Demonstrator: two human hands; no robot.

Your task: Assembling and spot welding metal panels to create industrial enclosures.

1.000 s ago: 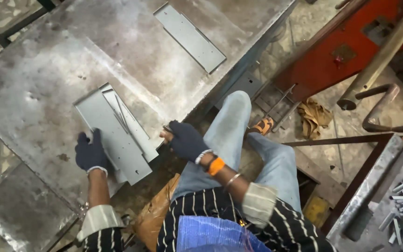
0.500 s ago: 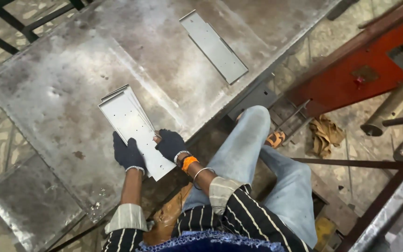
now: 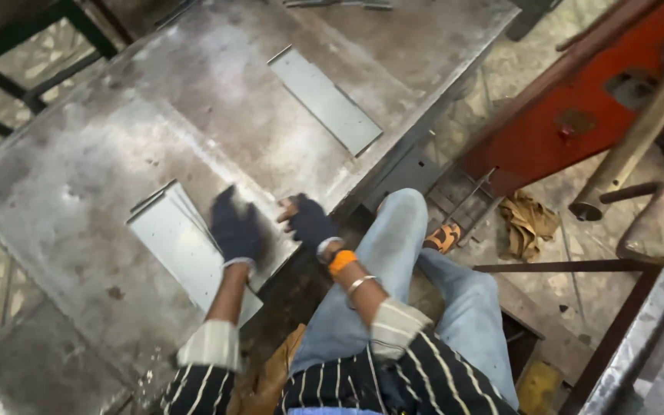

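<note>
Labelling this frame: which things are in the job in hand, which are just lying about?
In hand:
- left hand, gloved, on the near metal panel
- right hand, gloved, at that panel's edge
- steel worktable under it

Lying about:
- second metal panel, farther up the table
- crumpled rag on the floor
- red machine frame
- bent pipe

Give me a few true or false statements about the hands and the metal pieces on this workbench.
1. Both hands wear dark gloves. True: left hand, right hand.
2. The left hand rests on the near metal plate. True.
3. The far metal plate is stood upright. False: it lies flat on the steel table.
4. The right hand holds a hammer. False: no tool shows in it.
5. A crumpled rag lies on the floor. True.
</note>
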